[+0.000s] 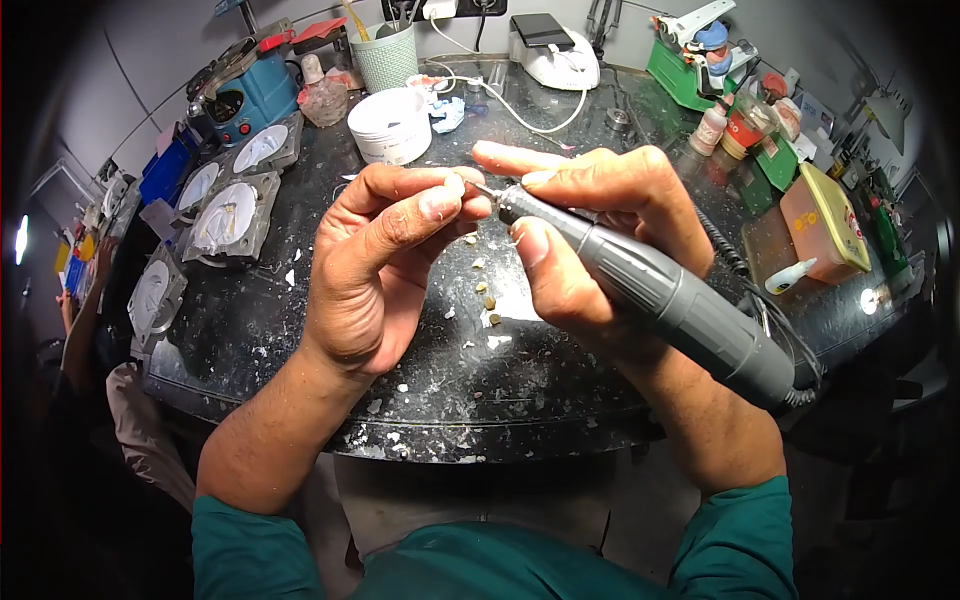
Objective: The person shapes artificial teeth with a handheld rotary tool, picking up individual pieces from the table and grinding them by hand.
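My left hand pinches a small whitish piece between thumb and fingertips; most of it is hidden by the fingers. In my right hand lies a dark grey rotary handpiece, gripped like a pen, its thin metal bur pointing left. The bur's tip reaches the pinched piece, though whether they touch I cannot tell. Beneath the hands, several small yellowish and brown bits lie in a rough line on the black worktop, amid white crumbs.
Metal flasks filled with white plaster stand at the left, near a blue machine. Behind are a white tub and a green cup of tools. Plastic boxes stand right. A coiled cord runs beside the handpiece.
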A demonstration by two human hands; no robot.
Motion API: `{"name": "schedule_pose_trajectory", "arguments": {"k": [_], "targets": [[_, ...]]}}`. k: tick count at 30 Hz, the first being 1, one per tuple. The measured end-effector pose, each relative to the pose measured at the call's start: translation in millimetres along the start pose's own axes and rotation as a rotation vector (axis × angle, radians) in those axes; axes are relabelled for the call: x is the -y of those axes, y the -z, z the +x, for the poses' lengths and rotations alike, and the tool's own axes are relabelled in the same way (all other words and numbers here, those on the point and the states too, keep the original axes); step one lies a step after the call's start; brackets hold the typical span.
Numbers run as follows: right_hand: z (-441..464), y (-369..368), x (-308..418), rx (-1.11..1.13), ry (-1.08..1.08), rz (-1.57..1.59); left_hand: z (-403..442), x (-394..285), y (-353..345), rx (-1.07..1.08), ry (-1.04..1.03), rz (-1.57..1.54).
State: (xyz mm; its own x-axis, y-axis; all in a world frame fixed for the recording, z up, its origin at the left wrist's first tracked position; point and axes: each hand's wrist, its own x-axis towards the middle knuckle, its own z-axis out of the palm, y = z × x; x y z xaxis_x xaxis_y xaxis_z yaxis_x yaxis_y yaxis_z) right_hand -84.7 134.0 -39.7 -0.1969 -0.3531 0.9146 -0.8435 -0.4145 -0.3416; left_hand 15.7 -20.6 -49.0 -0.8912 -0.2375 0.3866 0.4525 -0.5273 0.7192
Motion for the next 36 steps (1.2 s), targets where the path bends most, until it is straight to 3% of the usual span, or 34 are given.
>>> {"name": "schedule_pose_trajectory", "arguments": {"k": [8, 36], "targets": [[1, 0, 11, -0.008, -0.081, -0.024, -1, 4, 4, 0.040, 0.034, -0.049], [0, -2, 7, -0.037, -0.030, -0.003, -1, 2, 5, 0.032, -0.007, -0.009]]}}
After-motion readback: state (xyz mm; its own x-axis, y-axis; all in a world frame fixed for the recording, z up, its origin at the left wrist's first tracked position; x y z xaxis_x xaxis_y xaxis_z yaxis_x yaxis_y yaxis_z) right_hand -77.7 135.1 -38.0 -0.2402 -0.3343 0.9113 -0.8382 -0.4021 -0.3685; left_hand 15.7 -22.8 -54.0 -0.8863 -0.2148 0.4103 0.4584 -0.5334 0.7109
